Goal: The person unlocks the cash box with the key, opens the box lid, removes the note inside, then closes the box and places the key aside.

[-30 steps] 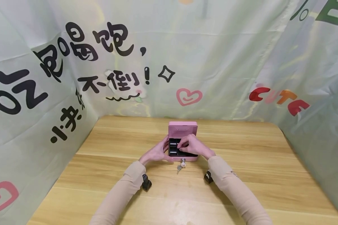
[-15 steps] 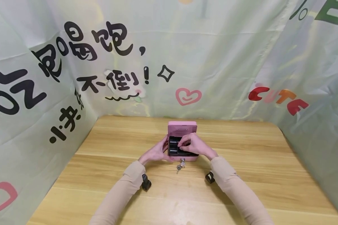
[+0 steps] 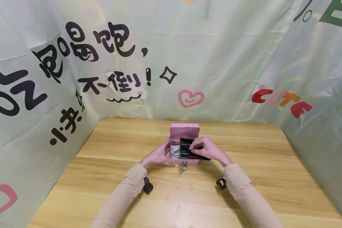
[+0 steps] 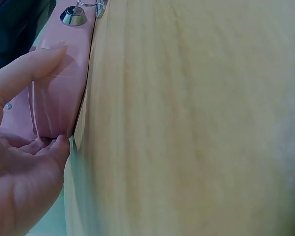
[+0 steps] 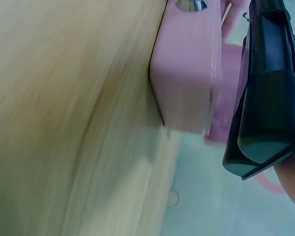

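Observation:
A pink cash box [image 3: 185,125] stands with its lid raised, and what look like banknotes [image 3: 175,152] show at the left of its inside. My left hand [image 3: 157,154] grips the box's left end; in the left wrist view its thumb lies on the front wall and its fingers touch the side. With my right hand [image 3: 210,149] I pinch a black compartment tray [image 3: 184,151], lifted above the box and jutting past its right side. In the right wrist view the tray [image 5: 270,98] hangs clear of the rim. Keys [image 3: 181,171] dangle from the front lock.
The box stands on a wooden table [image 3: 125,136] near its back edge. Printed cloth [image 3: 222,63] hangs behind and along both sides. A black wrist camera [image 3: 148,185] sits under the left sleeve, another camera [image 3: 221,183] by the right.
My right hand has lifted the black tray out of the box and moved it right, uncovering the banknotes on the left. My left hand has stayed on the box.

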